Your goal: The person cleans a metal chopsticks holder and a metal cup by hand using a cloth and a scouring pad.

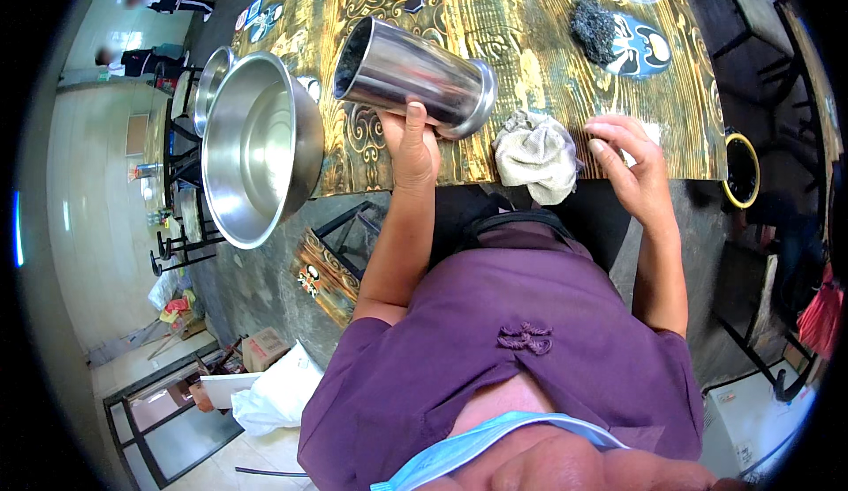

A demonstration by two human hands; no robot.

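Observation:
My left hand (414, 143) grips a tall stainless steel cylinder (414, 70) from below, thumb along its near side. The cylinder lies tilted over the table, its dark open mouth to the left and a flared, rimmed end to the right. My right hand (629, 160) hovers near the table's front edge, fingers apart and holding nothing. Between the hands a crumpled grey-white cloth (536, 153) rests at the edge and droops over it. Behind my right hand lies a small white piece (651, 135), partly hidden, whose kind I cannot tell.
A large steel basin (265, 153) stands at the table's left, with a smaller steel basin (212, 90) behind it. On the patterned wooden table (464, 7) a steel-wool scourer (591, 27) sits by a painted blue mask (639, 47). A wooden-topped stool (324, 276) is below left.

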